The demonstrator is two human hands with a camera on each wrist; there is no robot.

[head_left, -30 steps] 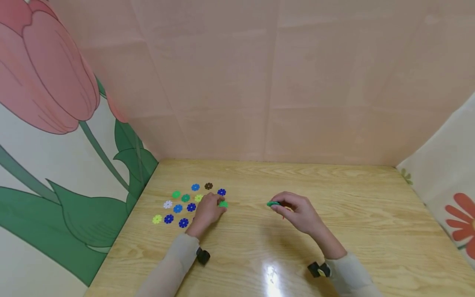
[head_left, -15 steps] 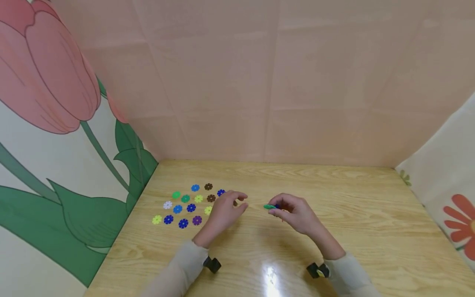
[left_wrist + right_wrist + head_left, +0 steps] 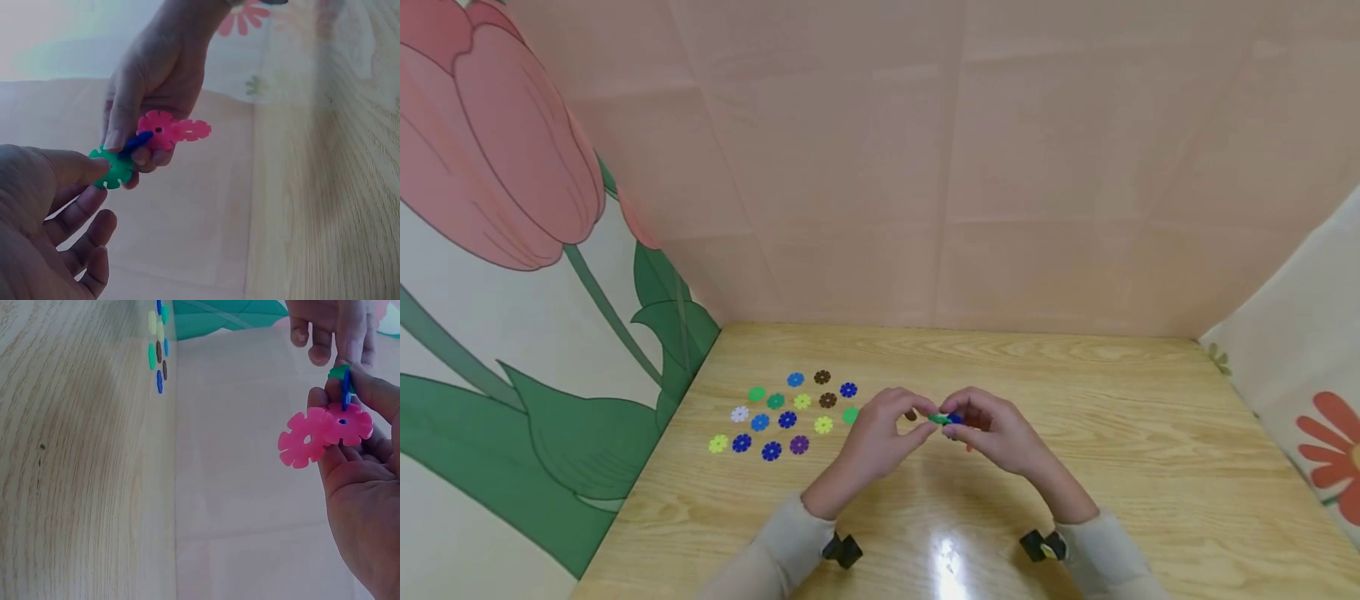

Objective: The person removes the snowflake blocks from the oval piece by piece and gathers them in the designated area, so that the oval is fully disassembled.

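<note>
In the head view my left hand (image 3: 883, 433) and right hand (image 3: 1000, 429) meet above the table, fingertips close together. Between them is a green notched interlocking disc (image 3: 940, 418); in the left wrist view, my left thumb and fingers pinch it. A dark blue disc (image 3: 135, 144), seen edge-on, is slotted against the green one. My right hand holds this joined piece, its thumb beside the blue and green discs. Two pink flower-shaped discs (image 3: 304, 439) stick out of the same piece on the right-hand side. How deep the slots engage is hidden by the fingers.
Several loose notched discs lie spread on the left of the wooden table (image 3: 1112, 433), among them a purple disc (image 3: 799, 445), a white disc (image 3: 740, 414) and a light green disc (image 3: 851, 415). A pink cloth wall (image 3: 940, 167) stands behind the table.
My left hand has moved right from the loose discs to the right hand and now pinches the green disc. The discs it covered are visible again. My right hand has stayed nearly in place.
</note>
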